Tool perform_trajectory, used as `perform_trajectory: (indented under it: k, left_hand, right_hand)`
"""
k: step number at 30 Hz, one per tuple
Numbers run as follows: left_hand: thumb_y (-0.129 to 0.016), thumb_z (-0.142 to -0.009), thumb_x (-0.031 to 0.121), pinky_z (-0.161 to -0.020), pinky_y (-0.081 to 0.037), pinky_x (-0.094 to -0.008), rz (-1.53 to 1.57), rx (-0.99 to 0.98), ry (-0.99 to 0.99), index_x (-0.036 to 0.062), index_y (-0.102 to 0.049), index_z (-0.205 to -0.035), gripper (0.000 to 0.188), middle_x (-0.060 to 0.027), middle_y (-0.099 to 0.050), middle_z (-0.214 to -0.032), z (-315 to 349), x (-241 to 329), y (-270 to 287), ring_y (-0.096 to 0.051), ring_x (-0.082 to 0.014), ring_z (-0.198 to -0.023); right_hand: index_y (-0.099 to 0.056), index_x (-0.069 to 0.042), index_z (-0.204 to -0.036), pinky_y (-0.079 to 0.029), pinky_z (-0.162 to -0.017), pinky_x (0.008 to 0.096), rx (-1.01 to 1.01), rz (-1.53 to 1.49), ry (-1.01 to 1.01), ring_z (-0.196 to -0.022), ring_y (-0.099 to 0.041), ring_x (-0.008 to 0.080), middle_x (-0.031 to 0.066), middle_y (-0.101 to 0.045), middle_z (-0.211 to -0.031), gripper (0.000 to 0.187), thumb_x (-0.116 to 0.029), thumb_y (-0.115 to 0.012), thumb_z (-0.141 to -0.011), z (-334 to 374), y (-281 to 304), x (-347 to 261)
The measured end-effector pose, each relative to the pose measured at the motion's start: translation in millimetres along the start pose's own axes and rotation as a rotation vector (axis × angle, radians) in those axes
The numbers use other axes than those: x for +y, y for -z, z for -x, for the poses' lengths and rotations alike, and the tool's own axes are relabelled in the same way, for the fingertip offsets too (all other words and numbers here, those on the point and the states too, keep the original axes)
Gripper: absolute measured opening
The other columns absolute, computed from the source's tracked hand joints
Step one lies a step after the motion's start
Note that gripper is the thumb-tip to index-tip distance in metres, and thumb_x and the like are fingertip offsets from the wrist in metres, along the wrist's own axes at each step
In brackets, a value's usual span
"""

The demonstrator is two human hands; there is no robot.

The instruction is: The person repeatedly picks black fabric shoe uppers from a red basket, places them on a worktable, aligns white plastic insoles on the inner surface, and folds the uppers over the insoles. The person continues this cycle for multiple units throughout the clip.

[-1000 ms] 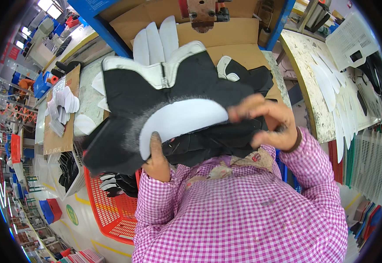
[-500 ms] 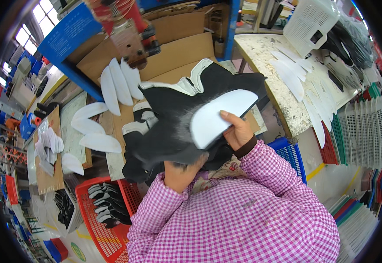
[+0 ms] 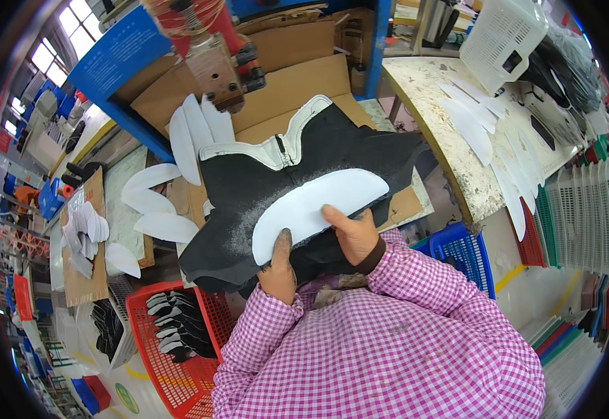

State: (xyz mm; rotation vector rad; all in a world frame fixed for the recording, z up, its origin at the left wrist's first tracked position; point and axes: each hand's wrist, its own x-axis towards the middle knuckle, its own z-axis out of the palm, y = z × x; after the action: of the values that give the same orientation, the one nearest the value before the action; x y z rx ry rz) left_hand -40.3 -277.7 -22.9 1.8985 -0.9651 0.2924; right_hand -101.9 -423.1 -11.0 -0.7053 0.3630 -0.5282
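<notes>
At frame centre the left hand (image 3: 278,269) pinches the lower edge of one black upper (image 3: 276,188), thumb on the single white liner (image 3: 318,208) lying across it. To its right, the right hand (image 3: 352,234) presses the liner flat with closed fingers. This looks like the positioning step; next, I judge, the liner's curved edge needs aligning with the upper's rim.

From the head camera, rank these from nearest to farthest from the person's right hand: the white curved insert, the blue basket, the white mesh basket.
From the right hand:
1. White curved insert: touching, under the thumb.
2. Blue basket: to the right, beside the sleeve.
3. White mesh basket: far upper right, on the table.
</notes>
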Motion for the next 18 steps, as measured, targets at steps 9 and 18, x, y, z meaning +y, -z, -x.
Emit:
perform_trajectory:
  k: [9,18]
  left_hand:
    - [-0.056,-0.093,0.02,-0.092,-0.043,-0.0356,0.41,0.005,0.657,-0.0071,-0.056,-0.115,0.035,-0.0169,-0.06,-0.115,1,20,11,-0.057,-0.0274,-0.103]
    - [-0.052,-0.095,0.021,-0.09,-0.044,-0.0371,0.554,-0.009,0.766,-0.0035,-0.055,-0.119,0.034,-0.0185,-0.06,-0.115,6,33,41,-0.058,-0.0283,-0.104]
  right_hand:
    - [-0.057,0.002,-0.113,-0.05,-0.084,0.0345,-0.063,0.707,0.139,-0.094,-0.063,0.0242,0.0106,-0.064,-0.107,0.028,-0.01,-0.063,-0.087,-2,4,-5]
    - [-0.048,0.002,-0.131,-0.052,-0.088,0.033,-0.705,1.402,0.78,-0.107,-0.061,0.0322,0.0258,-0.048,-0.132,0.057,-0.002,-0.063,-0.075,8,-34,-12]
